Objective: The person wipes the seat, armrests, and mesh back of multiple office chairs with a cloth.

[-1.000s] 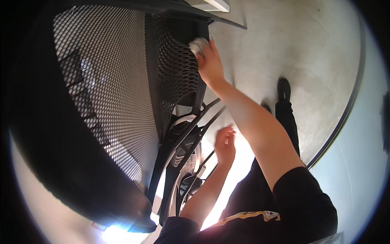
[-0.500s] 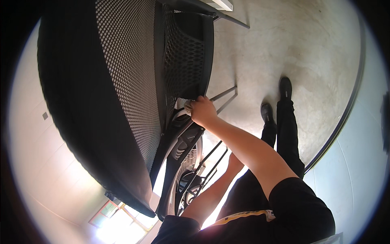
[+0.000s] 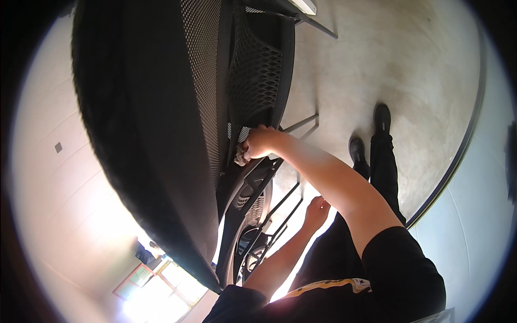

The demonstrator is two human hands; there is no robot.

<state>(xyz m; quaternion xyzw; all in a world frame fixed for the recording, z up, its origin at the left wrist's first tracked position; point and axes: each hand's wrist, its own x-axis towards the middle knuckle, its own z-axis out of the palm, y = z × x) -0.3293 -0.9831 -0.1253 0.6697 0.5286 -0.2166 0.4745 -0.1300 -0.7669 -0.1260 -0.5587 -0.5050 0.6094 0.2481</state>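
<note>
A black mesh chair [image 3: 256,81] with a large dark padded-looking panel [image 3: 145,134] fills the left half of the view. My right hand [image 3: 259,141] is closed on a crumpled greyish-brown cloth [image 3: 242,156], at the black frame just below the chair's mesh. The cloth touches that frame, and my fingers hide part of it. Lower down, beside my thigh, my left hand [image 3: 318,209] hangs apart from the chair. Its fingers are curled in, and whether they hold anything is hidden.
Another black chair [image 3: 257,207] with mesh and thin metal legs stands close below the first. Metal legs [image 3: 301,124] jut over the pale floor [image 3: 409,54]. My dark shoes [image 3: 382,118] are on it. A bright window [image 3: 161,293] and someone in dark clothing [image 3: 148,252] show at lower left.
My right hand with the cloth has moved slightly left and down along the frame. My left hand, hidden behind my right arm before, now shows. The large panel appears shifted right.
</note>
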